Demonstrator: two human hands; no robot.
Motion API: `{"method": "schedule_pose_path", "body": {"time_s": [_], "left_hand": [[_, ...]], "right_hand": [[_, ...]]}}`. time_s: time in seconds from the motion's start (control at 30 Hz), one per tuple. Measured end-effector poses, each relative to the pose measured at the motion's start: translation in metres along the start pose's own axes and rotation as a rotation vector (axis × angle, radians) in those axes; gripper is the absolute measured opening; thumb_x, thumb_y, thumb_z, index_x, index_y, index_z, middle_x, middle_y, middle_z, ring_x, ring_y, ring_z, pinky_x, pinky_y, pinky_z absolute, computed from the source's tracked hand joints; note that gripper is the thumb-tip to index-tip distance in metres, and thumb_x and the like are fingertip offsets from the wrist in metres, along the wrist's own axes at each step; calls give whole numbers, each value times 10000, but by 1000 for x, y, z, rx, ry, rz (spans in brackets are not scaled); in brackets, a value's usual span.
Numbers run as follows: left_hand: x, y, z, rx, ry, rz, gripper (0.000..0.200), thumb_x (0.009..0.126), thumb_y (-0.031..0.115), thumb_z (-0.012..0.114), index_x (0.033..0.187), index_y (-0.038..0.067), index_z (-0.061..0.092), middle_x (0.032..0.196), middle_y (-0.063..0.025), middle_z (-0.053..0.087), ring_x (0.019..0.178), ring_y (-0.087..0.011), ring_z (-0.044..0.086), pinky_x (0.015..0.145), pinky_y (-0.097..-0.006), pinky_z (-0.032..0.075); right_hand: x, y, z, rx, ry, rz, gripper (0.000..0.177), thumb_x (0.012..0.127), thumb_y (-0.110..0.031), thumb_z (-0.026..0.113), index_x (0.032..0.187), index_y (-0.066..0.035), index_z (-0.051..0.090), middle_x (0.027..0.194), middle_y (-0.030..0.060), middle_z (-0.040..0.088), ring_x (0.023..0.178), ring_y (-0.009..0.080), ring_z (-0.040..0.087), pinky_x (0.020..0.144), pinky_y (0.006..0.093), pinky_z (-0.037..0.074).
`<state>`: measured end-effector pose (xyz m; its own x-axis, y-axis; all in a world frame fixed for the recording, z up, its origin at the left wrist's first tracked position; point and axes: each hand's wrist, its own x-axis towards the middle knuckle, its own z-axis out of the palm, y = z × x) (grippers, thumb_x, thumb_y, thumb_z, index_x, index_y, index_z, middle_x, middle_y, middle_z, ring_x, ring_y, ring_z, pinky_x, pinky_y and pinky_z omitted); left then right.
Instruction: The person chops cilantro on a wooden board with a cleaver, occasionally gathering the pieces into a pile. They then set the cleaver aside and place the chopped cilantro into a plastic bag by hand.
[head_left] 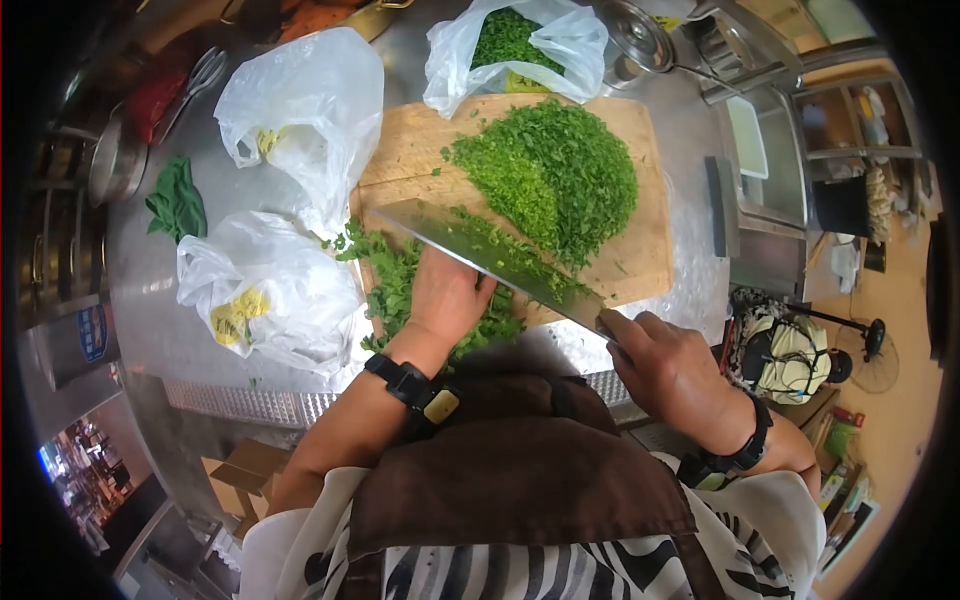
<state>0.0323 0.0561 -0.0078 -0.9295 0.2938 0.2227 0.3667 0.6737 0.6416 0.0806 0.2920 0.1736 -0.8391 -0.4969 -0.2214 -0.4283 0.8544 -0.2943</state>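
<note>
A wooden cutting board point(650, 190) lies on the metal counter, with a big heap of chopped green herbs point(580, 175) on it. My right hand point(665, 365) is wrapped round the handle of a wide knife point(500, 262). Its blade slants up to the left across the board, with green bits stuck to its face. My left hand point(447, 297) is closed beside the lower edge of the blade, over leafy uncut herbs point(392, 275). Its fingertips are partly hidden, and what they hold cannot be made out.
White plastic bags point(310, 100) lie left of the board, near a green cloth-like item point(177, 200). Behind the board stands an open bag point(450, 65) of chopped greens. Further round are a whisk point(207, 72), a metal bowl point(118, 160), a lidded pot point(640, 38) and a sink point(775, 150).
</note>
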Motion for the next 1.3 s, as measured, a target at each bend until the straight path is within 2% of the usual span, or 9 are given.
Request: {"method": "schedule_pose_path", "body": {"time_s": [0.33, 0.43, 0.63, 0.7, 0.97, 1.07, 1.17, 1.23, 1.3], "left_hand": [[1, 2, -2, -22, 19, -23, 276, 737, 112, 760, 983, 21, 671, 1039, -196, 606, 1025, -411, 530, 894, -488, 448], [3, 1, -1, -62, 80, -10, 246, 730, 93, 768, 937, 29, 651, 1021, -181, 588, 1002, -396, 528, 876, -474, 453], [2, -4, 1, -100, 91, 9, 268, 692, 56, 793, 838, 59, 568, 946, -131, 511, 940, -344, 511, 833, -425, 460], [3, -4, 1, -91, 107, 5, 274, 688, 55, 795, 839, 58, 566, 947, -127, 506, 938, -341, 510, 830, -425, 461], [-3, -5, 1, -37, 93, 22, 234, 720, 89, 779, 889, 41, 625, 994, -152, 560, 966, -370, 531, 830, -449, 467], [-9, -9, 4, -41, -68, -23, 249, 735, 108, 768, 940, 25, 655, 1046, -174, 588, 996, -387, 540, 847, -461, 465], [-4, -4, 0, -41, -32, -45, 289, 737, 106, 764, 989, 14, 655, 1089, -185, 592, 1010, -397, 537, 859, -470, 461], [-2, -2, 1, -38, 99, -26, 270, 739, 109, 767, 965, 29, 643, 1065, -164, 575, 1020, -381, 530, 867, -464, 458], [-5, -3, 0, -61, 69, -40, 261, 738, 112, 771, 948, 37, 634, 1050, -154, 561, 1023, -371, 525, 875, -461, 453]], "right_hand": [[2, 4, 6, 30, -71, 3, 386, 821, -76, 654, 1190, -29, 553, 775, 111, 575, 666, 306, 644, 546, 403, 529], [9, 4, 11, 65, -83, 72, 298, 868, -96, 663, 1153, -54, 589, 788, 138, 610, 666, 353, 634, 579, 444, 518], [61, 44, 87, 95, -31, 76, 260, 877, -116, 637, 1126, -45, 614, 781, 174, 649, 685, 377, 643, 601, 458, 523], [69, 50, 93, 165, 85, -13, 312, 856, -132, 630, 1143, -16, 590, 733, 190, 654, 635, 374, 645, 583, 460, 527], [15, 16, 9, 29, -11, 29, 309, 837, -125, 653, 1131, -41, 604, 751, 132, 629, 656, 334, 652, 572, 433, 527], [4, 11, 0, 7, -93, 33, 290, 829, -118, 655, 1104, -43, 600, 755, 129, 626, 649, 325, 650, 557, 430, 522], [9, 13, 13, 21, -102, 46, 279, 836, -116, 643, 1100, -41, 591, 766, 135, 633, 655, 337, 652, 562, 435, 523], [25, 19, 41, 70, -27, 74, 286, 834, -92, 650, 1114, -37, 622, 772, 160, 640, 679, 363, 646, 600, 452, 522], [52, 41, 84, 87, -1, 68, 280, 844, -100, 647, 1117, -44, 625, 775, 164, 646, 682, 366, 647, 604, 452, 525]]}}
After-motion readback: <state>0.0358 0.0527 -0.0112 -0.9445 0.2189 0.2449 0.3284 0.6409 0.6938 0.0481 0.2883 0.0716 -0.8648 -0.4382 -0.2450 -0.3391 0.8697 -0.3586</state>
